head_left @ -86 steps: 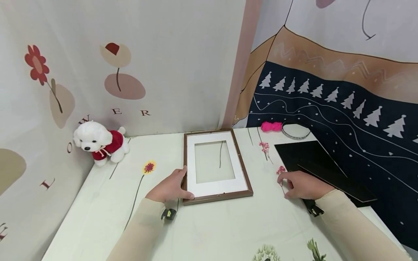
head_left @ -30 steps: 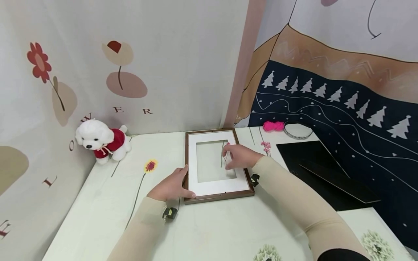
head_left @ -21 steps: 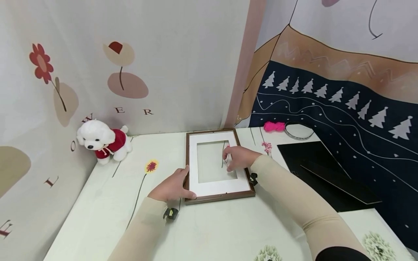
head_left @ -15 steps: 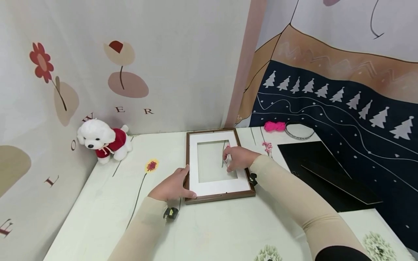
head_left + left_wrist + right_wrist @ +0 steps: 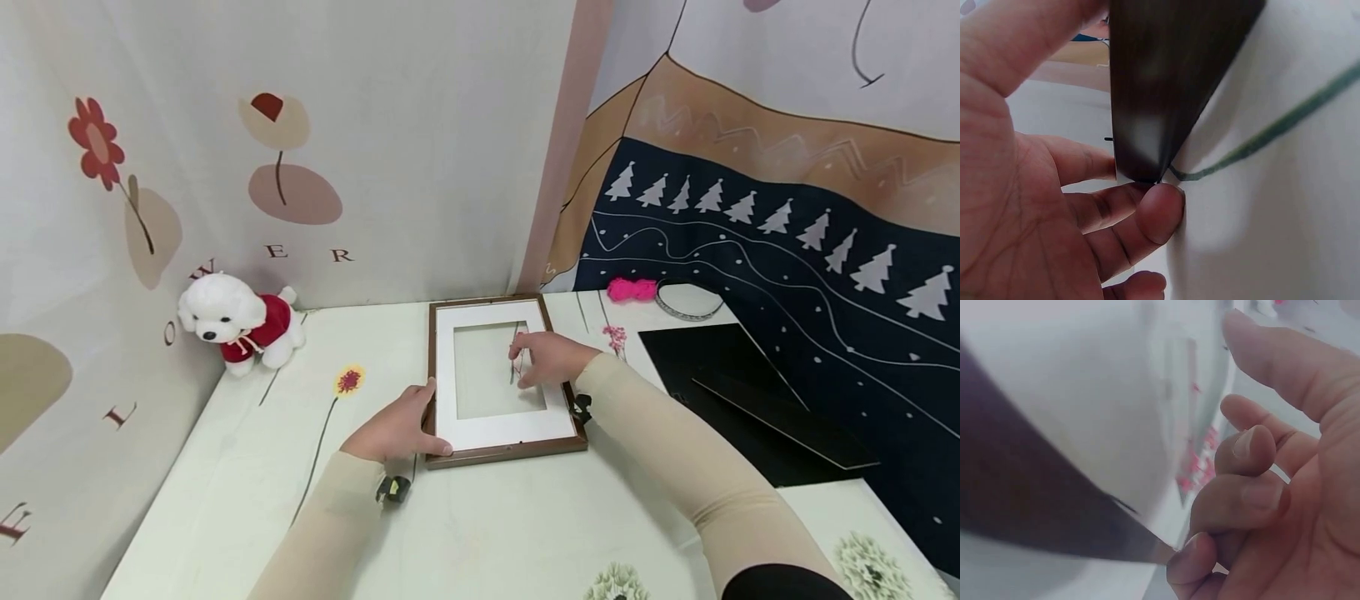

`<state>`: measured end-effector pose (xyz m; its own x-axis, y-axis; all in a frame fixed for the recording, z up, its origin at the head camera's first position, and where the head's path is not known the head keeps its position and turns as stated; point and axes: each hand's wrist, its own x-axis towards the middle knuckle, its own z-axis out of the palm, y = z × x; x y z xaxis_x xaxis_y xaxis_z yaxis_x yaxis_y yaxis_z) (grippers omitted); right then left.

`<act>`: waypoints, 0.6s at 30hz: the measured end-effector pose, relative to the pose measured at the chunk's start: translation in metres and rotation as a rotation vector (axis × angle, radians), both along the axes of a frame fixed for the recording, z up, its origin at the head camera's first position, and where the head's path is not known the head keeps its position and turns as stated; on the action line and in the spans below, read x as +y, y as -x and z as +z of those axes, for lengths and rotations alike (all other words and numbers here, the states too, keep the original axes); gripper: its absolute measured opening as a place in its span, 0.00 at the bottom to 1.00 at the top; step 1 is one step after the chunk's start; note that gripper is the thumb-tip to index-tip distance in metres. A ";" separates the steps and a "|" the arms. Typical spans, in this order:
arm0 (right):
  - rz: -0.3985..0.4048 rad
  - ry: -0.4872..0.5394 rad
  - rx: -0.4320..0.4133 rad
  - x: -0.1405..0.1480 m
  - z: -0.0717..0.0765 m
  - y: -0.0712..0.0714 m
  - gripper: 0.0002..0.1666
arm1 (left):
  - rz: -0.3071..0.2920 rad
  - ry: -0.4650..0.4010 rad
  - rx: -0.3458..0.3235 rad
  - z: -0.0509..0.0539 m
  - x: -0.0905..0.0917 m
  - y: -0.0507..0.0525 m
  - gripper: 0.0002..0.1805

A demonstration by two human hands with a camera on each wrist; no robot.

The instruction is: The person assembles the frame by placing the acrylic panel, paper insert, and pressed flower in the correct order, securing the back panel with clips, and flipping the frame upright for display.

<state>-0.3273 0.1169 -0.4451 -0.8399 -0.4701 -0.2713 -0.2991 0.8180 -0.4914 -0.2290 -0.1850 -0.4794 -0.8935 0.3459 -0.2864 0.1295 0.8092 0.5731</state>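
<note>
A brown picture frame [image 5: 507, 453] with a white mat [image 5: 491, 429] lies on the table, a see-through pane in its window. My left hand [image 5: 392, 425] grips its near left corner, thumb on top; in the left wrist view the fingers [image 5: 1113, 240] curl at the dark frame side. Over the right part of the window hovers my right hand [image 5: 557, 360], thumb and index finger apart. Beside those fingers, a small pink flower sprig [image 5: 1197, 469] shows blurred in the right wrist view. From the head view the hand covers most of it.
Right of the frame lies a black backing board [image 5: 705, 358] with a stand flap [image 5: 787, 421]. A pink bundle [image 5: 632, 290], a patterned hoop [image 5: 686, 315] and another pink sprig [image 5: 615, 337] are farther back. A white plush dog [image 5: 240, 321] sits at the left.
My right hand has carried the pink sprig from the table at the right to the frame's window; just now its fingers have parted and risen slightly. The left hand stays on the corner.
</note>
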 end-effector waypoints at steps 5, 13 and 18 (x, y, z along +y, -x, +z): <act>-0.088 0.101 0.004 0.023 0.009 0.005 0.30 | -0.006 0.007 0.007 -0.001 0.000 0.000 0.70; -0.195 0.159 0.112 0.089 0.009 0.014 0.29 | 0.000 0.001 -0.006 0.000 0.001 0.000 0.70; -0.279 0.178 0.130 0.130 0.003 0.013 0.25 | 0.001 0.005 -0.004 0.002 0.001 0.000 0.70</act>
